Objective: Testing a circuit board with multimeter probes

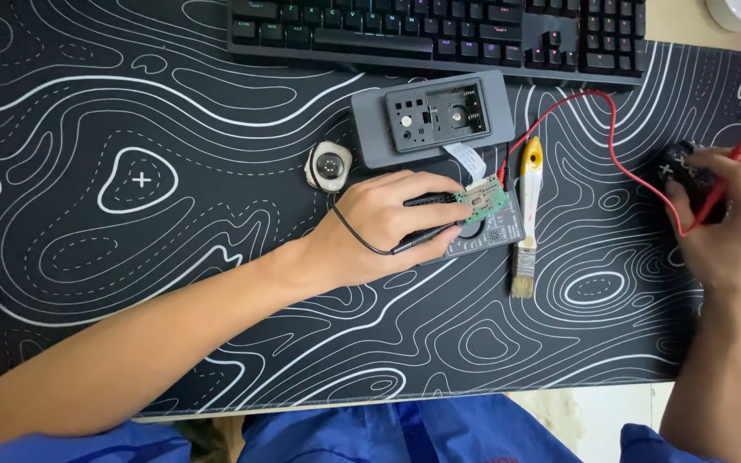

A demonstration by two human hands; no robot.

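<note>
My left hand (383, 225) rests on a grey multimeter (499, 230) at the middle of the desk mat, gripping a black test probe (429, 237) whose tip sits by a small green circuit board (484, 199). A black lead loops under that hand. My right hand (731, 225) at the right edge holds a red test probe (718, 190) against a small black device (677, 168). A red wire (598, 129) arcs from the multimeter to the right hand.
A grey opened case (432, 117) with a white ribbon cable lies behind the multimeter. Beside it are a round watch-like part (329, 166) and a yellow-handled brush (528, 219). A black keyboard (439, 30) spans the back of the patterned mat (147, 180).
</note>
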